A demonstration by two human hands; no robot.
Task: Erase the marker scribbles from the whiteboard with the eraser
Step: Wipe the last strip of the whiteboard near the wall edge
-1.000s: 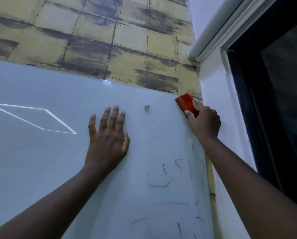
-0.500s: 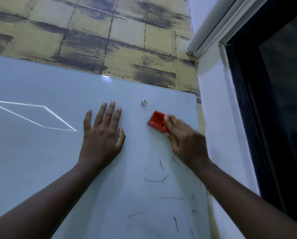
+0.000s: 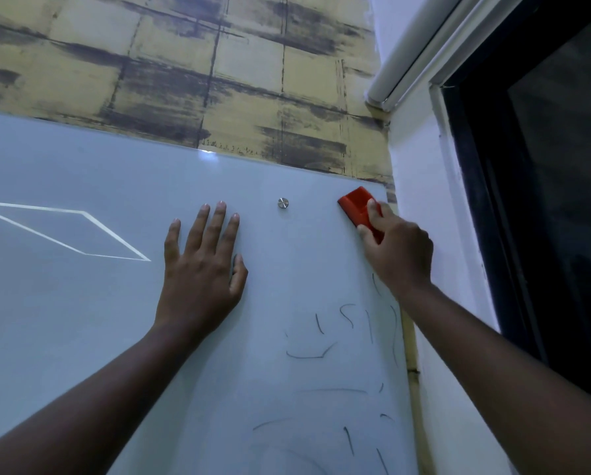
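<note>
A pale glass whiteboard (image 3: 81, 320) hangs on the wall and fills the lower left of the head view. My right hand (image 3: 398, 250) grips a red eraser (image 3: 355, 205) and presses it against the board's top right corner. My left hand (image 3: 201, 269) lies flat on the board with its fingers straight, left of the eraser. Thin dark marker scribbles (image 3: 321, 341) are scattered over the board's lower right, below both hands.
A round metal mounting stud (image 3: 282, 202) sits between the two hands. A yellow and dark patterned wall (image 3: 184, 70) lies above the board. A white wall strip (image 3: 431, 207) and a dark window (image 3: 544, 166) stand right of the board's edge.
My right hand swept the eraser from the top right corner down-left toward the stud, then back up to the corner. The left hand stayed flat on the board.
</note>
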